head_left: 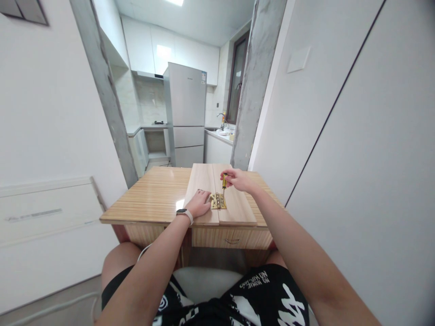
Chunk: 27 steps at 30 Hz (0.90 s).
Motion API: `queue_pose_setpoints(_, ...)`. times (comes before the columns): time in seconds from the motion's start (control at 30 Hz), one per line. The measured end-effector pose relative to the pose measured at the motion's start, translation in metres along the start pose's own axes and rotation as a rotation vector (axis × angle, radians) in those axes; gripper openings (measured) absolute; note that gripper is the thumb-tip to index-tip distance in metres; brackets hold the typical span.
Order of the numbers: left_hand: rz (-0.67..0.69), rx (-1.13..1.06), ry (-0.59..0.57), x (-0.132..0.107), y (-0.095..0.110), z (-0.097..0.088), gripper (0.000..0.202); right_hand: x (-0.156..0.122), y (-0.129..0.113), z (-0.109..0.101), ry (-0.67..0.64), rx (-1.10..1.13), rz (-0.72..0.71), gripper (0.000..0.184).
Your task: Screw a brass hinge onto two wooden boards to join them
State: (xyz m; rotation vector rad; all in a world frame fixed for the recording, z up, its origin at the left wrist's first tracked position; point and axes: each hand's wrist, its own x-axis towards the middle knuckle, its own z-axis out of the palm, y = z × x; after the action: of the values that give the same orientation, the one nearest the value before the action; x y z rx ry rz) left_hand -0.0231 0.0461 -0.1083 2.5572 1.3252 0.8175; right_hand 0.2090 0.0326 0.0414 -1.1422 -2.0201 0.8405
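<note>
A brass butt hinge (218,201) lies spread across the seam between two pale wooden boards: the left board (203,181) and the right board (239,206). My right hand (236,179) grips a screwdriver (224,182) with a yellow and black handle. The screwdriver stands nearly upright, its shaft pointing down at the hinge's right leaf. Too small to make out is whether its tip sits in a screw. Lying on the left board, my left hand (200,203) has its fingers stretched out beside the hinge's left leaf.
Both boards rest on a striped wooden table (152,192) with a drawer (232,240) at its front. Beyond it stand a silver fridge (187,99) and a sink counter (219,147). A white wall panel (367,158) rises close on the right.
</note>
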Motion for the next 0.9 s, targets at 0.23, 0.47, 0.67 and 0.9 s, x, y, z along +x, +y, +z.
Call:
queue_pose_setpoints(0.23, 0.010, 0.010, -0.006, 0.000, -0.001, 0.001, 0.047, -0.003, 0.011, 0.019, 0.228, -0.234, -0.064, 0.016)
queue_pose_setpoints(0.47, 0.020, 0.014, 0.003, 0.001, -0.002, 0.002, 0.045, -0.005, 0.018, 0.031, 0.476, -0.359, -0.154, 0.012)
queue_pose_setpoints(0.67, 0.019, 0.011, -0.002, 0.001, -0.002, 0.001, 0.046, -0.003, 0.027, 0.027, 0.307, -0.014, -0.131, 0.022)
queue_pose_setpoints(0.9, 0.009, 0.000, -0.011, 0.001, -0.003, 0.002, 0.045, 0.002, 0.030, 0.013, 0.089, 0.246, -0.071, 0.027)
